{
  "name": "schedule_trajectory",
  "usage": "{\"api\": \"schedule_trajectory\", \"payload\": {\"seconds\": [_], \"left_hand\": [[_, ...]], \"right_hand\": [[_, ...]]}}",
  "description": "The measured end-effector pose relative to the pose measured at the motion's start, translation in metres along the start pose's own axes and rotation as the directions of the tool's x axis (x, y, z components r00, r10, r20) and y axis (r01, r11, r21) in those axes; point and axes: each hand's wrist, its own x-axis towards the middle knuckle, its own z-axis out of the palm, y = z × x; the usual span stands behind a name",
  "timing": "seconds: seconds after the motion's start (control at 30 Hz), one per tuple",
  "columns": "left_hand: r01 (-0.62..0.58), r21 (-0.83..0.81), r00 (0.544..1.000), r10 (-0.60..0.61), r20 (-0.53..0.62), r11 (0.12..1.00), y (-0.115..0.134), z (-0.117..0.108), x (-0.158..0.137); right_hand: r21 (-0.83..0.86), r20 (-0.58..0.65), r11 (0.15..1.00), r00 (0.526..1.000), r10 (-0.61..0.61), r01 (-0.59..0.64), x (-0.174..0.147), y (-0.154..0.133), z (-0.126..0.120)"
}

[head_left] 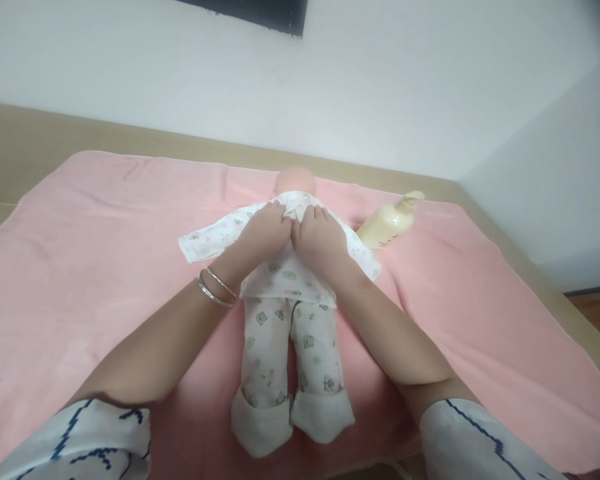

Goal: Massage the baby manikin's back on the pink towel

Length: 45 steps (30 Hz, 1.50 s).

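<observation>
A baby doll lies stretched out, its round pink head (pixel 295 181) at the far end. It wears a white printed baby shirt (pixel 289 275) with the sleeves spread to both sides, and matching baby trousers (pixel 266 347) with turned-up cuffs. My left hand (pixel 269 230) has its fingers closed on the shirt's upper front, just below the neck. Close beside it, my right hand (pixel 320 237) pinches the shirt front too. The hands nearly touch, and they hide the exact spot they grip.
A pink blanket (pixel 130 280) lies beneath the doll on a wooden surface (pixel 25 140). A pale yellow pump bottle (pixel 387 223) lies tilted by the shirt's right sleeve. White wall (pixel 220 80) rises behind, with a dark panel (pixel 275 13) high up.
</observation>
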Motion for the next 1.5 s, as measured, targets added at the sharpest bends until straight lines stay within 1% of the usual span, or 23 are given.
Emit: {"api": "schedule_trajectory", "payload": {"seconds": [0.07,0.17,0.27,0.33,0.53,0.73,0.9,1.03,1.13,1.27,1.33,1.4,1.47,1.5], "left_hand": [[0.052,-0.008,0.999,-0.052,0.007,0.999,-0.003,0.001,0.004],[0.056,-0.051,0.998,-0.058,-0.036,0.997,-0.006,0.007,0.009],[0.048,-0.136,0.988,-0.067,-0.139,0.989,-0.011,0.017,0.011],[0.061,-0.165,0.98,-0.09,-0.175,0.984,-0.013,0.021,0.011],[0.097,-0.191,0.974,-0.132,-0.182,0.977,-0.013,0.026,0.01],[0.096,-0.182,0.975,-0.129,-0.179,0.979,-0.015,0.027,0.01],[0.109,-0.164,0.975,-0.138,-0.173,0.98,-0.014,0.026,0.009],[0.127,-0.158,0.976,-0.152,-0.156,0.979,-0.011,0.024,0.008],[0.128,-0.125,0.979,-0.146,-0.142,0.984,-0.009,0.023,0.007],[0.105,-0.013,0.986,-0.106,-0.131,0.994,-0.01,0.024,0.006],[0.064,0.053,0.99,-0.056,-0.132,0.997,-0.013,0.024,0.007],[-0.008,0.134,0.992,0.024,-0.121,0.991,-0.015,0.021,0.006],[-0.068,0.22,0.993,0.086,-0.076,0.973,-0.014,0.014,0.005],[-0.081,0.257,0.995,0.094,-0.037,0.963,-0.011,0.009,0.003]], "right_hand": [[-0.067,-0.021,0.998,1.0,0.011,-0.013,-0.01,-0.009,-0.004],[-0.132,-0.034,0.991,0.999,0.001,-0.006,-0.018,-0.018,-0.011],[-0.098,0.013,0.995,1.0,-0.01,0.011,-0.015,-0.017,-0.016],[-0.04,0.042,0.999,0.999,-0.002,0.004,-0.01,-0.014,-0.018],[0.09,0.037,0.996,0.999,0.003,-0.006,0.001,-0.005,-0.015],[0.2,0.02,0.979,0.999,-0.027,0.022,0.01,0.006,-0.004],[0.245,-0.019,0.97,1.0,-0.003,0.008,0.016,0.011,0.01],[0.247,-0.032,0.969,0.999,0.0,0.008,0.016,0.011,0.013],[0.245,-0.043,0.969,0.999,-0.011,0.021,0.016,0.011,0.013],[0.232,-0.027,0.972,0.999,-0.022,0.028,0.017,0.012,0.015],[0.231,-0.022,0.972,0.999,-0.029,0.034,0.019,0.013,0.015],[0.232,-0.024,0.972,0.999,-0.044,0.048,0.021,0.015,0.016],[0.234,-0.023,0.969,0.997,-0.07,0.074,0.023,0.018,0.017],[0.236,-0.023,0.968,0.996,-0.085,0.088,0.024,0.02,0.017]]}}
